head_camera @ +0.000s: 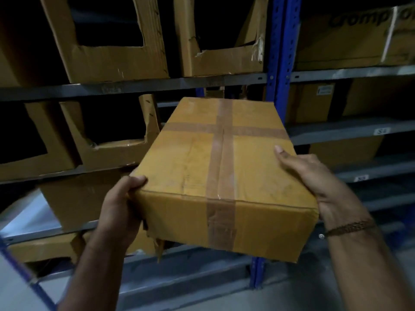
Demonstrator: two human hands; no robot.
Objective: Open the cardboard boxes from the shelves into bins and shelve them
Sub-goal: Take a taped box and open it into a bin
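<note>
Nearest the camera, two bare forearms reach forward, and the right wrist wears a braided bracelet (350, 227). The left hand (121, 207) grips the near left corner of a sealed cardboard box (215, 176), thumb curled over the top edge and the fingers hidden beneath; the right hand (314, 182) holds the right side with the thumb lying flat along the top face and the fingers wrapped out of sight under or behind the wall. The box hangs in the air in front of the racking, clear of any shelf, its far end raised toward the middle level. Brown tape (221, 167) crosses its top and runs down the near face, so it is not yet opened. The near lower left corner looks torn and ragged, so a good carry probably means keeping a palm under that weak spot and not squeezing the wall inward. The step in hand seems to be bringing the box away to somewhere it can be cut; keeping it level and close to the body would steady it. Beyond it, grey shelf beams (134, 87) carry cut-open cardboard bins (105, 63) with windows in their fronts, which show the form this box should take. A blue upright (280, 41) divides the bays, and further boxes (350, 34) sit at right.
</note>
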